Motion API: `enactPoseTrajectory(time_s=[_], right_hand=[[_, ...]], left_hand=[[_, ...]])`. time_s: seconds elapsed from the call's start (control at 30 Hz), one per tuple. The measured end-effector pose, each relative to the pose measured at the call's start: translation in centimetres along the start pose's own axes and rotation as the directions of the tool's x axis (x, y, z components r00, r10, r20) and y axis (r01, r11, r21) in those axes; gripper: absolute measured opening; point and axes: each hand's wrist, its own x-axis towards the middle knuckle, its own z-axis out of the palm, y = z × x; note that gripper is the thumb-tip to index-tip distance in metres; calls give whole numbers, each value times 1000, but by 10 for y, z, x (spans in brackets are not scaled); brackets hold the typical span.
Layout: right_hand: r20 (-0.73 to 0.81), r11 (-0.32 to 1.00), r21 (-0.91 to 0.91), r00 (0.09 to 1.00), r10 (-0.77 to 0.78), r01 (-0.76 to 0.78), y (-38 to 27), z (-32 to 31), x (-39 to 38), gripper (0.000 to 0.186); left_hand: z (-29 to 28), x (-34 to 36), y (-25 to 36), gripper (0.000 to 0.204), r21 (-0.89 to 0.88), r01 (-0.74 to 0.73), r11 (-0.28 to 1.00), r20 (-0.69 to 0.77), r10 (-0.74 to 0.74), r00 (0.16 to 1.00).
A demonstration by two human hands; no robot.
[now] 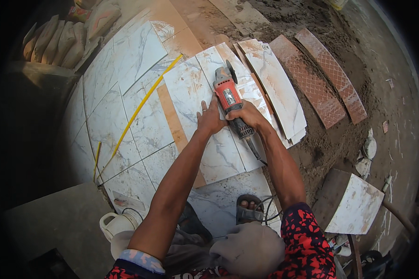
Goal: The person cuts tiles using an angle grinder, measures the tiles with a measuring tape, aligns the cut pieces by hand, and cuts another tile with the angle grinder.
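Observation:
A red, grey and black angle grinder (226, 93) rests over a white marble-patterned tile (188, 90), its dark disc (231, 72) at the far end. My right hand (249, 115) is closed round the grinder's black rear body, from which a dark cord (254, 149) trails towards my feet. Just left of the tool, my left hand (211, 118) presses on the tile with fingers spread, the fingers nearest the grinder close against its side. A straight line runs lengthwise along the tile surface near the tool. Whether the disc is spinning cannot be told.
Left of the tile, a yellow strip (145, 98) lies across laid floor tiles. Stacked cut tiles (277, 88) and brown tile pieces (308, 81) lie to the right on dirt. Sacks (63, 44) stand far left; a white jug (118, 224) is near my left foot.

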Motion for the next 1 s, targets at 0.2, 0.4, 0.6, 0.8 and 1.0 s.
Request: enactPoseTrajectory(time_s=[0.2,0.4,0.6,0.8,1.0], right_hand=[[1,1000,16,1000,4,-4,-6,3,-7,47],[-18,1000,-16,1000,-17,17,-6,3,-11,45],[8,1000,-17,1000,-4,4,-7,2,-15,45],[-2,1000,24,1000,9,-9,-6,3,-19,45],[-2,1000,7,1000,10,-10,-6,3,-22,45]], left_hand=[[-1,-2,-1,123,34,-3,999,-1,3,1000],[-2,-2,1,123,27,-12,1000,-10,12,1000],[-2,-2,1,124,19,-12,1000,5,12,1000],[-1,0,-1,127,22,-23,999,-3,23,1000],[3,3,-4,129,35,-32,999,-28,33,999]])
